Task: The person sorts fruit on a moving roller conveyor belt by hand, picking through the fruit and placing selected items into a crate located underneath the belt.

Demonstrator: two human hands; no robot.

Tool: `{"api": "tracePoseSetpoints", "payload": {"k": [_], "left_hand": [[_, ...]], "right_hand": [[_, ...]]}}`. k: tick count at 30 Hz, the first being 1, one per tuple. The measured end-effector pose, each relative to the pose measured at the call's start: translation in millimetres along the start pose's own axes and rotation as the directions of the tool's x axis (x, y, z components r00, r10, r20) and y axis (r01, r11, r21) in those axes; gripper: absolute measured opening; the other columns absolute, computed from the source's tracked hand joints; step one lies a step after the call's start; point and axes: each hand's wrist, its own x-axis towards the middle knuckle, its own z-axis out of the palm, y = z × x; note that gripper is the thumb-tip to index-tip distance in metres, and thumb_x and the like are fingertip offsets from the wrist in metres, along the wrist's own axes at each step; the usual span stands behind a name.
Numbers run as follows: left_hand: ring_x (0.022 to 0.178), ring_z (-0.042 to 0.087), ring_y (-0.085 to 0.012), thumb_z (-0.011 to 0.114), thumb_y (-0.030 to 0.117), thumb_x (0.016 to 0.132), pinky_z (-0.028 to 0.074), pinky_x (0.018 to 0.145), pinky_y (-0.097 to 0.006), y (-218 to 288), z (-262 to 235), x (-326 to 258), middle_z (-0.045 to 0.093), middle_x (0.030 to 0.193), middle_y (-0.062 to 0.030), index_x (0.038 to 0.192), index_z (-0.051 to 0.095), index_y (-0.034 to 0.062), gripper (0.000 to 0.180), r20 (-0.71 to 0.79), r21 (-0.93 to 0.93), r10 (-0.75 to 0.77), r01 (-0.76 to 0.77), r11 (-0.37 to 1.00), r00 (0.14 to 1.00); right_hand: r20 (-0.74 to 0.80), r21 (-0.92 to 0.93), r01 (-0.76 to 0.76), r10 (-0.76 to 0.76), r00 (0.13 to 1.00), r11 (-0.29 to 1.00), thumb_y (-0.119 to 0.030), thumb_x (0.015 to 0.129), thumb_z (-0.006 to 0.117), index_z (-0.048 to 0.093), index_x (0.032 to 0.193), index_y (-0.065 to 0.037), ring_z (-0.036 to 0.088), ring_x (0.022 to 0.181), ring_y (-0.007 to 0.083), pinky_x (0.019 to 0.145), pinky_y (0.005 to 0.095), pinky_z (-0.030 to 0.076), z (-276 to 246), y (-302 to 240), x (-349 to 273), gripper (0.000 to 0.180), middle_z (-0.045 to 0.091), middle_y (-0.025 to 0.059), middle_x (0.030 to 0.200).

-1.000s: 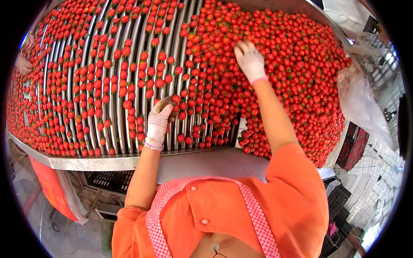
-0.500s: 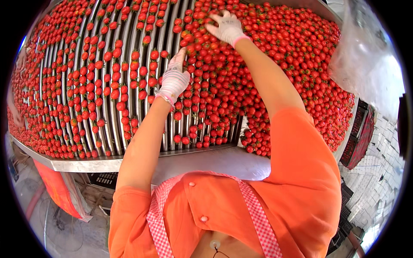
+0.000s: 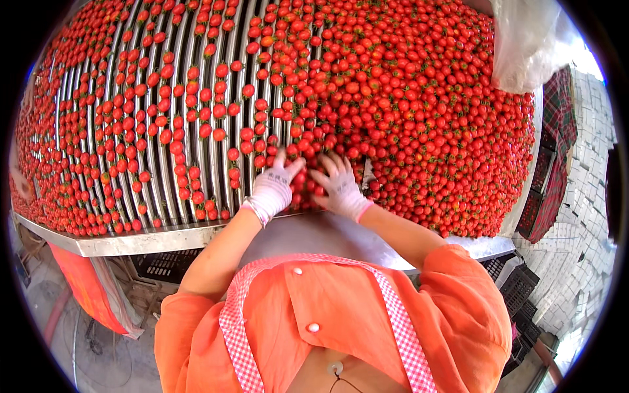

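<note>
Small red cherry tomatoes (image 3: 419, 124) with green stems lie in a dense heap on the right. Others sit in rows between the metal rollers (image 3: 159, 180) on the left. My left hand (image 3: 272, 188), in a white glove, rests over the rollers near the front edge with its fingers spread among tomatoes. Close beside it, my right hand (image 3: 341, 188), also gloved, reaches into the near edge of the heap with fingers apart. Several tomatoes lie between the two hands. Some fingertips are partly hidden among the fruit; neither hand grips a tomato that I can make out.
A metal rim (image 3: 124, 244) runs along the front of the roller table. Clear plastic sheeting (image 3: 527, 49) hangs at the back right. Dark crates (image 3: 519, 288) stand below on the right, near a plaid cloth (image 3: 555, 124). Another person's arm (image 3: 23, 187) shows at the far left.
Both hands have come back toward me from farther out. My right hand has left the far part of the heap and now sits beside my left at the front edge.
</note>
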Motion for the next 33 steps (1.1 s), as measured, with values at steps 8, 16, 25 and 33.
{"api": "tracePoseSetpoints", "payload": {"k": [8,16,25,33], "left_hand": [[0.115,0.066,-0.0273,0.058,0.012,0.09,0.056,0.091,-0.043,11,6,-32,0.038,0.159,-0.0089,0.142,0.055,0.019,0.052,0.247,0.058,0.128,-0.146,0.988,0.961],[0.12,0.062,-0.0299,0.053,0.007,0.091,0.053,0.099,-0.041,-9,-39,28,0.053,0.145,-0.0122,0.137,0.057,0.0174,0.048,-0.456,-0.137,0.103,-0.184,0.973,0.884],[0.137,0.042,-0.0401,0.054,-0.006,0.081,0.035,0.118,-0.046,-27,-108,117,0.045,0.149,-0.017,0.139,0.054,0.0139,0.061,-0.738,-0.043,0.065,-0.143,0.989,0.672],[0.138,0.04,-0.0384,0.061,-0.01,0.075,0.041,0.113,-0.045,-24,-90,126,0.038,0.155,-0.0115,0.139,0.055,0.0164,0.069,-0.63,0.037,-0.013,0.046,0.998,0.777]], "right_hand": [[0.273,-0.234,-0.143,0.206,0.94,0.962,-0.03,0.076,0.077,0.058,0.135,-0.024,0.034,0.141,0.0434,0.115,0.0608,0.028,-26,42,-57,0.062,0.037,0.0183,0.151],[-0.083,-0.233,0.021,-0.041,0.996,0.972,-0.051,0.081,0.072,0.049,0.145,-0.019,0.035,0.142,0.0393,0.116,0.0584,0.026,5,79,80,0.075,0.037,0.0188,0.154],[-0.057,-0.516,0.047,-0.089,0.994,0.855,-0.057,0.087,0.065,0.055,0.14,-0.025,0.031,0.147,0.0296,0.118,0.0609,0.02,-52,150,225,0.063,0.033,0.0092,0.16],[-0.113,-0.615,-0.324,0.326,0.939,0.719,-0.064,0.097,0.041,0.043,0.151,-0.029,0.034,0.147,0.0296,0.118,0.0519,0.026,-103,216,300,0.064,0.044,0.0062,0.155]]}}
